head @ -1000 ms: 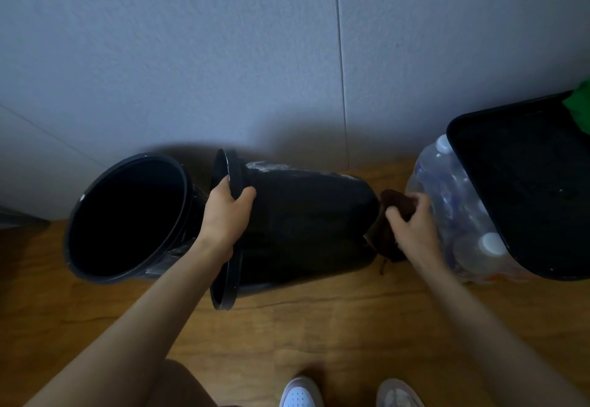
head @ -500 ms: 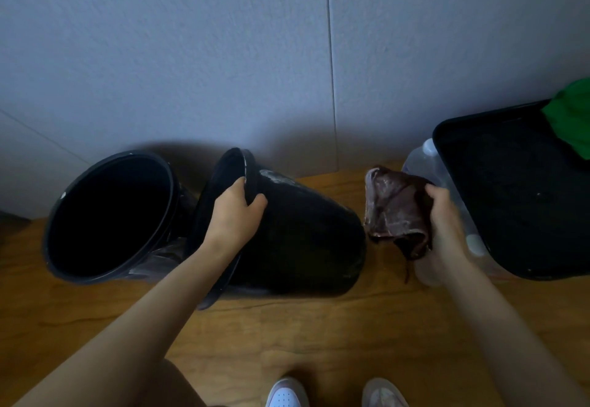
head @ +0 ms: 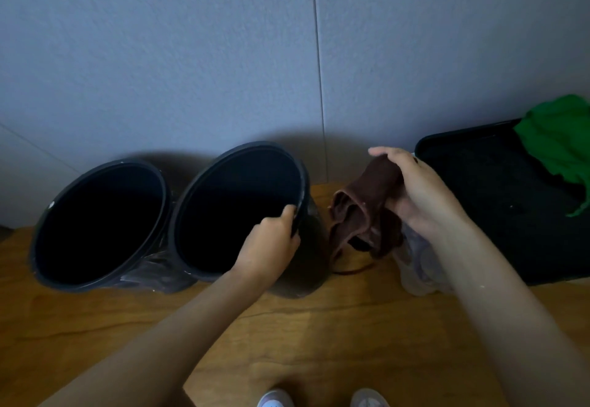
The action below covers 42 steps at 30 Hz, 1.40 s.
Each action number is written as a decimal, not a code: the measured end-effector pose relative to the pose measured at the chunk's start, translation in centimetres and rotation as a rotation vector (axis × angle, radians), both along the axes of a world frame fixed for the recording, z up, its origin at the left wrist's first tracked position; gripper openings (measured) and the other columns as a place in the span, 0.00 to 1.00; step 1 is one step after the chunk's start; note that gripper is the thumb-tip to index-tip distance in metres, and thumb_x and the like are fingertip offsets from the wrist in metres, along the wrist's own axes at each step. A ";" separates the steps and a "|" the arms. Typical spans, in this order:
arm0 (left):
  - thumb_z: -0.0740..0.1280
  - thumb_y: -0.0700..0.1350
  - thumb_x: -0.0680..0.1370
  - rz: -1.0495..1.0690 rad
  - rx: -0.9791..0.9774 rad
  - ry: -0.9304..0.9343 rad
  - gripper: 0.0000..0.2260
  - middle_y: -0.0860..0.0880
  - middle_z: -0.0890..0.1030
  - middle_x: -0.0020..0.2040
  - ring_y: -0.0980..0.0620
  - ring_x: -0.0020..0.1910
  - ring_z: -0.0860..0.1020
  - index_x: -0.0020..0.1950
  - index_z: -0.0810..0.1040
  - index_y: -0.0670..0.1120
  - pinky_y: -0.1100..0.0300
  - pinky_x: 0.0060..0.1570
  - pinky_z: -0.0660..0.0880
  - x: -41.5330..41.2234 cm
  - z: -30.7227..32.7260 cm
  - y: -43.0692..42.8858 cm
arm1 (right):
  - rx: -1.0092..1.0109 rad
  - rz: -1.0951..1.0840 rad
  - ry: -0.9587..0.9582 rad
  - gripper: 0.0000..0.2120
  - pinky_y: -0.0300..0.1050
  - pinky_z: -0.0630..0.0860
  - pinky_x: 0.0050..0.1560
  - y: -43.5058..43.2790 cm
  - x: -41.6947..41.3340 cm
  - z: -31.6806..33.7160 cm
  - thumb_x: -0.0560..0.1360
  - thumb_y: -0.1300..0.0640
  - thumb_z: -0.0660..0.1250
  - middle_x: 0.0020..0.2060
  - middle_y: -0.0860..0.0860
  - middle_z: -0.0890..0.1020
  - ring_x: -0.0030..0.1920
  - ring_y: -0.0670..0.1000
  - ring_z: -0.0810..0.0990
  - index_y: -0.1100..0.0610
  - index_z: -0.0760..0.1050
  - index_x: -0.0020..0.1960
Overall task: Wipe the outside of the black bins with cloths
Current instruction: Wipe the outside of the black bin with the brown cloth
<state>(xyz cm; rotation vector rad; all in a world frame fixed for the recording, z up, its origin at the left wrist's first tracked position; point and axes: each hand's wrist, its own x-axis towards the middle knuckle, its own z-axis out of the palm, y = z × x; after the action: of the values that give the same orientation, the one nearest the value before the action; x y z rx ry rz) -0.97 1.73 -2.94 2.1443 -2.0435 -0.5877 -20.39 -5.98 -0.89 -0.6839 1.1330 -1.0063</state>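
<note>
Head view, here we go: 2 black bins stand on the wooden floor by the wall. The left hand (head: 271, 244) grips the held bin (head: 236, 208) by its rim; the other bin (head: 95, 221) sits just left of it. Right of the held bin, the right hand (head: 418, 196) clutches a bunched brown cloth (head: 360, 215), not touching it. Best play: steady that rim, flatten the cloth, sweep the outer wall top to base.

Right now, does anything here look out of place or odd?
Nothing serious: crumpled clear plastic sits on the floor between the left bin and the right bin, and a green cloth lies bunched on the black tray. Nothing looks spilled or broken.
</note>
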 end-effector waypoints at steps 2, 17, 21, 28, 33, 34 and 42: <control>0.59 0.46 0.80 -0.089 0.065 -0.102 0.24 0.44 0.82 0.50 0.47 0.44 0.82 0.75 0.56 0.50 0.53 0.45 0.80 -0.8 -0.5 0.5 | 0.044 -0.002 -0.013 0.12 0.40 0.76 0.34 0.1 0.2 0.6 0.80 0.55 0.57 0.44 0.54 0.78 0.45 0.50 0.78 0.55 0.78 0.45; 0.72 0.61 0.66 -0.183 0.338 0.390 0.51 0.47 0.63 0.75 0.52 0.72 0.64 0.77 0.42 0.49 0.56 0.70 0.65 -2.3 1.5 0.5 | 0.079 0.024 0.187 0.21 0.43 0.77 0.38 0.4 0.7 3.3 0.72 0.41 0.66 0.35 0.53 0.78 0.39 0.51 0.80 0.60 0.73 0.42; 0.73 0.59 0.64 -0.215 0.059 0.637 0.47 0.56 0.64 0.71 0.60 0.69 0.65 0.75 0.54 0.47 0.64 0.68 0.64 -4.2 5.9 -0.3 | 0.019 0.019 0.204 0.20 0.38 0.75 0.29 0.2 0.8 3.9 0.72 0.42 0.67 0.27 0.50 0.76 0.31 0.48 0.78 0.59 0.73 0.38; 0.62 0.42 0.73 -0.234 -0.096 0.723 0.05 0.52 0.79 0.40 0.58 0.43 0.77 0.44 0.76 0.51 0.62 0.49 0.74 -2.2 7.9 -4.3 | 0.035 0.352 0.063 0.22 0.41 0.79 0.47 -0.6 -1.2 4.6 0.62 0.44 0.69 0.41 0.56 0.82 0.42 0.50 0.83 0.62 0.76 0.44; 0.60 0.35 0.79 -0.123 -0.189 0.848 0.07 0.49 0.77 0.40 0.59 0.37 0.75 0.51 0.75 0.44 0.70 0.37 0.72 -1.6 11.0 -6.4 | 0.001 0.839 0.164 0.22 0.41 0.80 0.39 -0.6 -3.7 5.8 0.56 0.60 0.79 0.44 0.55 0.85 0.44 0.52 0.84 0.59 0.80 0.49; 0.59 0.35 0.80 -0.109 -0.206 0.853 0.07 0.50 0.77 0.39 0.60 0.35 0.74 0.51 0.74 0.44 0.71 0.36 0.72 -1.8 11.5 -6.7 | 0.015 0.885 0.213 0.23 0.41 0.80 0.38 -0.6 -3.8 5.9 0.56 0.62 0.77 0.43 0.54 0.85 0.43 0.51 0.84 0.59 0.78 0.49; 0.61 0.51 0.79 0.202 -0.135 0.817 0.18 0.46 0.79 0.57 0.52 0.51 0.79 0.67 0.67 0.46 0.62 0.50 0.73 -1.4 10.4 -7.6 | 0.152 0.631 -0.095 0.13 0.40 0.79 0.29 1.4 -2.0 5.9 0.50 0.67 0.64 0.30 0.57 0.82 0.28 0.53 0.81 0.63 0.82 0.32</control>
<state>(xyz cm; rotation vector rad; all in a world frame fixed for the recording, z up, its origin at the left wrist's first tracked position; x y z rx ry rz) -2.33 -5.87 7.45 1.6037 -1.3584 -1.0372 -22.35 -4.55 4.98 -0.7922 0.8174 -0.4066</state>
